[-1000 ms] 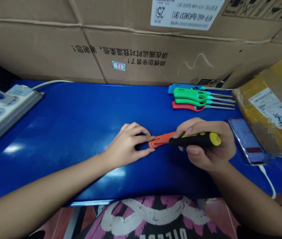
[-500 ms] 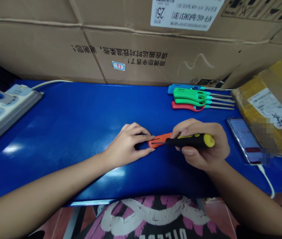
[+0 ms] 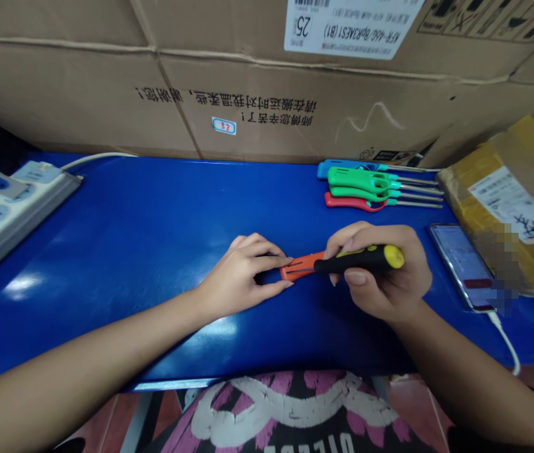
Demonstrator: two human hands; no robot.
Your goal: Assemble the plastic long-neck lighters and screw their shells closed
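An orange stick lighter [image 3: 303, 265] lies on the blue table, its left end gripped between the thumb and fingers of my left hand [image 3: 236, 274]. My right hand [image 3: 401, 286] is wrapped round the black and yellow handle of a screwdriver [image 3: 358, 260]. The screwdriver slants low over the lighter, and its thin shaft points left along the lighter's upper face. Whether the tip presses on the lighter I cannot tell. Behind my right hand and the screwdriver, the lighter's right part is hidden.
Several stick lighters [image 3: 361, 182] in blue, green and red lie at the back right. A phone [image 3: 465, 267] on a cable and a taped parcel [image 3: 507, 195] are on the right. At left stands a power strip [image 3: 26, 195]. A large cardboard box [image 3: 106, 107] walls off the back.
The screwdriver's handle has tipped slightly upward and left with my right hand. My left hand and the lighter stay in place.
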